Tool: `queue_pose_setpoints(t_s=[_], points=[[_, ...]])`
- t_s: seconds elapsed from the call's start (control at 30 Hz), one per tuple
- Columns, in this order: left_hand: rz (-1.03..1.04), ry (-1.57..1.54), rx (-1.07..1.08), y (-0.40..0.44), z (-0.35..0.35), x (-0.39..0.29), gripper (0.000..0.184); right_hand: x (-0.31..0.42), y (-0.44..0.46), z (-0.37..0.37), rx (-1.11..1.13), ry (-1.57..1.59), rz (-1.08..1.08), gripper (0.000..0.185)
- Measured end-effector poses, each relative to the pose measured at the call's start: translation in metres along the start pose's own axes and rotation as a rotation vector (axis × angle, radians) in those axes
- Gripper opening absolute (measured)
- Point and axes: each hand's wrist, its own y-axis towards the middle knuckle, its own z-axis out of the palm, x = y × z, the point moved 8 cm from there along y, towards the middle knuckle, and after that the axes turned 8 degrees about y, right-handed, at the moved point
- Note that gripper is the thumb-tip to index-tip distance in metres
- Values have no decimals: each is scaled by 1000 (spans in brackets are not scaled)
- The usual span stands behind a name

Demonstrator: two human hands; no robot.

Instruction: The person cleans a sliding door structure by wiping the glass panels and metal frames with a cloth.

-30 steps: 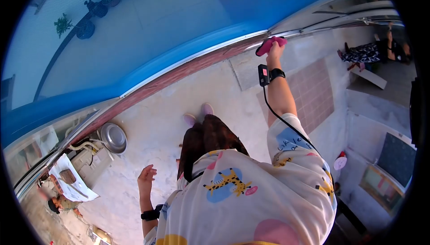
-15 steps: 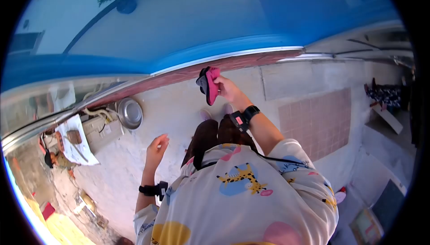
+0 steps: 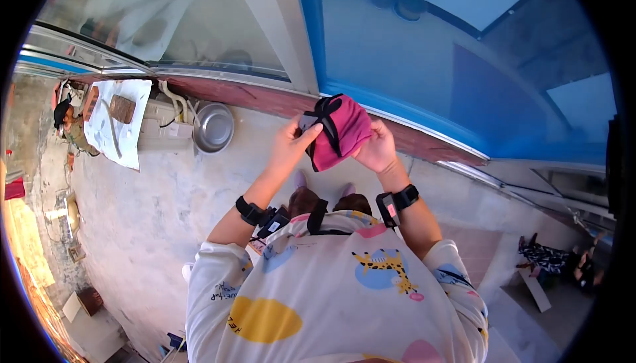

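A pink cloth item with black trim and a grey part [image 3: 344, 131] is held up in front of the window ledge, between both hands. My left hand [image 3: 295, 141] grips its left side, with the thumb lying over the black trim. At its lower right edge, my right hand [image 3: 377, 147] pinches the pink fabric. Both wrists wear black straps with small devices. What the cloth item is exactly, I cannot tell.
Left of the hands are a metal basin [image 3: 213, 128] and a white sheet [image 3: 119, 121] bearing a brown block. Blue-framed glass [image 3: 397, 64] rises ahead. One person [image 3: 76, 124] is at far left, another [image 3: 563, 260] at far right.
The pink item has come from the right to the middle, before the body. My left hand has risen and taken hold of it too. The view has turned to the left.
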Motion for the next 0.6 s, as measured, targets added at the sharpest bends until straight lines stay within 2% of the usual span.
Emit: queue_pose_setpoints(t_s=[0.03, 0.13, 0.2, 0.23, 0.27, 0.3, 0.33, 0.4, 0.43, 0.5, 0.53, 0.57, 0.6], points=[[86, -1, -69, 0, -10, -14, 20, -7, 10, 11, 16, 26, 26, 65], [104, -153, -8, 0, -30, -33, 22, -29, 22, 29, 73, -29, -47, 74], [9, -204, 140, 1, -34, -25, 30, -30, 26, 6, -69, -195, -126, 58], [2, -204, 206, 2, -35, -22, 32, -37, 30, 9, -55, -193, -70, 49], [12, -165, 230, 7, -37, -9, 33, -38, 29, -16, -170, -229, -18, 45], [26, -134, 233, 11, -43, 0, 36, -31, 24, -3, -310, -451, -106, 45], [16, -56, 246, 16, -51, 14, 42, -24, 23, 16, -306, -479, -134, 45], [-21, 61, 122, 20, -68, 21, 48, -1, 11, 42, -394, -790, -263, 47], [-4, 51, 139, 24, -69, 19, 48, 10, 11, 52, -390, -1020, -283, 46], [339, 392, 82, 25, -76, -14, 51, 16, 7, 60, -492, -1068, -267, 48], [362, 386, 82, 27, -80, -22, 51, 18, 9, 65, -579, -1104, -236, 49], [392, 371, 141, 26, -76, -36, 51, 16, 7, 78, -527, -883, -328, 53], [418, 352, 200, 23, -72, -46, 51, 13, 4, 91, -525, -909, -340, 53]])
